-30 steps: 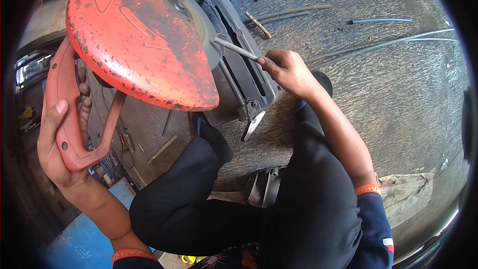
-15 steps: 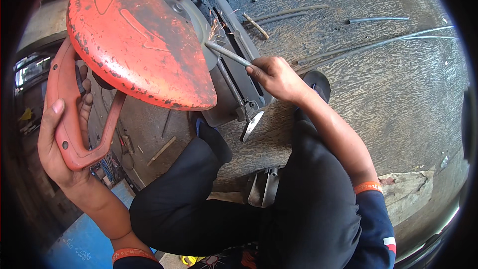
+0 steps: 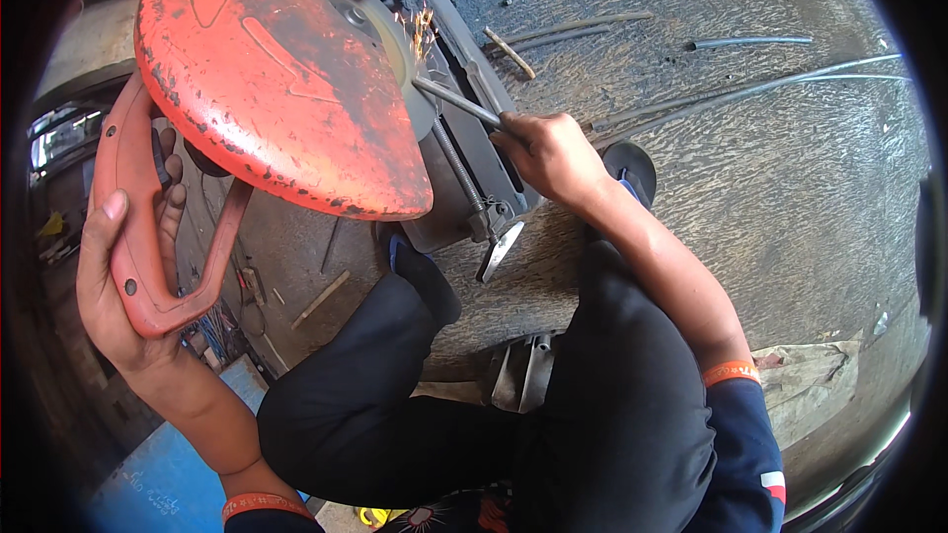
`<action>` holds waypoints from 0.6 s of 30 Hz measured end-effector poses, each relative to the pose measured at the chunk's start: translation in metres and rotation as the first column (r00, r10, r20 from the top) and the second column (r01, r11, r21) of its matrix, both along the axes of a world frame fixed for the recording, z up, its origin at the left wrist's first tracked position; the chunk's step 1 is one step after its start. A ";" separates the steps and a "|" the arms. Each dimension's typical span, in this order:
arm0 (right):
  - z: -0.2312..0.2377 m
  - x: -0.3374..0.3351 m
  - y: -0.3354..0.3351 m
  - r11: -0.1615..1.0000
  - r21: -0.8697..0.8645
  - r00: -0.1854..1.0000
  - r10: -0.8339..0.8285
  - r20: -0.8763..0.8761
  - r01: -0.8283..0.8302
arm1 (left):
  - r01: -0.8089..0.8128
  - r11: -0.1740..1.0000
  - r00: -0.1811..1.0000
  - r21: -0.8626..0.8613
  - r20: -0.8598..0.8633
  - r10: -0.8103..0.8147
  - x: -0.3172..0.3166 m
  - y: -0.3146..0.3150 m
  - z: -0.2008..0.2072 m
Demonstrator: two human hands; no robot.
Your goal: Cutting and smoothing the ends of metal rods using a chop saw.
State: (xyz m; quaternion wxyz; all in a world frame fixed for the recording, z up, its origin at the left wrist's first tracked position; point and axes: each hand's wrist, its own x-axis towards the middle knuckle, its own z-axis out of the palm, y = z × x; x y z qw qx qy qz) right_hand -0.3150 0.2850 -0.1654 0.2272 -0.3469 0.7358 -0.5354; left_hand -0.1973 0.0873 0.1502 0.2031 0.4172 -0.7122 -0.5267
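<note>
Two bare hands work a chop saw on a scuffed workshop floor (image 3: 750,197): the left hand (image 3: 123,266) is closed around the orange saw handle (image 3: 138,237), while the right hand (image 3: 553,153) pinches a thin metal rod (image 3: 459,101) laid across the saw's vise (image 3: 474,168). Sparks (image 3: 423,32) fly where the cutting disc (image 3: 390,49), half hidden under the orange blade guard (image 3: 267,79), meets the rod, so the cut appears under way. Finishing it would call for steady downward pressure and a firm hold on the rod.
</note>
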 end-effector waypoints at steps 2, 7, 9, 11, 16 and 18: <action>-0.002 0.000 0.000 1.000 -0.002 0.999 -0.006 -0.041 0.006 | 0.023 1.000 1.000 -0.002 0.010 -0.023 0.000 0.000 0.000; 0.004 -0.002 0.006 0.998 -0.035 0.990 -0.049 -0.132 0.045 | 0.047 0.999 0.999 0.023 0.006 -0.047 0.001 -0.001 0.001; 0.007 -0.008 0.010 0.999 0.046 0.995 -0.021 0.097 0.017 | 0.028 0.999 0.999 0.016 0.016 -0.028 0.001 -0.001 0.001; 0.008 -0.013 0.011 0.993 0.115 0.946 -0.006 0.323 -0.033 | 0.012 1.000 1.000 0.029 0.017 -0.013 0.000 -0.001 0.002; 0.003 -0.018 0.008 0.996 0.026 0.856 0.061 0.513 -0.086 | 0.004 0.999 1.000 0.034 -0.009 -0.004 -0.002 0.005 0.000; 0.003 -0.015 0.006 0.994 0.014 0.865 0.086 0.495 -0.107 | -0.015 0.999 0.999 0.044 -0.048 0.017 -0.003 0.006 0.000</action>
